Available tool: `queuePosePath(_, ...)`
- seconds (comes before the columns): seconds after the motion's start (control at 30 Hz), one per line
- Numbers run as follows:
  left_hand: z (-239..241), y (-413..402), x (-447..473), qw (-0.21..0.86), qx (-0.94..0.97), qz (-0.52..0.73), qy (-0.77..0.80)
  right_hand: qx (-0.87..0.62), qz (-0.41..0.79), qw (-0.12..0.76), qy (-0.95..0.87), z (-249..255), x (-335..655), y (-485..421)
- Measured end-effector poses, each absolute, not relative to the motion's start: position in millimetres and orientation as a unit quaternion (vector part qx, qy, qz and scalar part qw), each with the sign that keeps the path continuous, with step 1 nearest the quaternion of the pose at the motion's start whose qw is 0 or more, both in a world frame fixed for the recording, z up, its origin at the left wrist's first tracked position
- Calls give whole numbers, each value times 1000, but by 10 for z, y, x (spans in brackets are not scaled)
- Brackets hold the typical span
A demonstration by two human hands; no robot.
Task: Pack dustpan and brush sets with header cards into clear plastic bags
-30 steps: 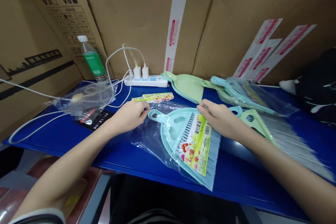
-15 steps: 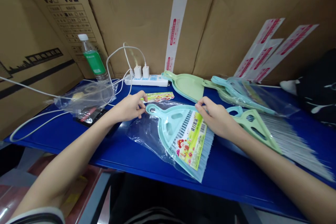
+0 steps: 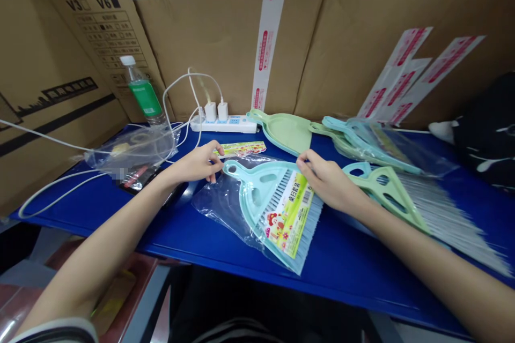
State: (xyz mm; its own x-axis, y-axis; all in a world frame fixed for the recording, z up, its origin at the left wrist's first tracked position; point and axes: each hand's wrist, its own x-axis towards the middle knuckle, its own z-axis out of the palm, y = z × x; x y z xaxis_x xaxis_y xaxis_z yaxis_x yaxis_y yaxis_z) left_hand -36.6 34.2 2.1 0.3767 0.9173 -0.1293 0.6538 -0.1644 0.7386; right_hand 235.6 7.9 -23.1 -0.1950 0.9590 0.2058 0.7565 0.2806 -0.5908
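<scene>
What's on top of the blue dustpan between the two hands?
A blue brush lies on the dustpan, with a printed card across the bristles. The surface beneath brush and card is covered, so anything there can't be seen.

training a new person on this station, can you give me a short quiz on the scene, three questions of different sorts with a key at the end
1. True or false: in the picture, the bottle stands to the left of the power strip.

2. Multiple choice: what colour is the dustpan that the right hand touches?
a) orange
b) light blue
c) pink

3. Fill in the blank: the hand beside that dustpan's handle is the person's ____ hand.

Key
1. True
2. b) light blue
3. left; the left hand is at the handle, while the right one is at the wide end.
</scene>
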Motion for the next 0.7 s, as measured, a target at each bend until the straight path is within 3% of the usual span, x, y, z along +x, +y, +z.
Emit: queuePosePath(0.7, 50, 353, -370, 196, 806, 62, 555, -560, 174, 207, -783, -209, 2399, 94)
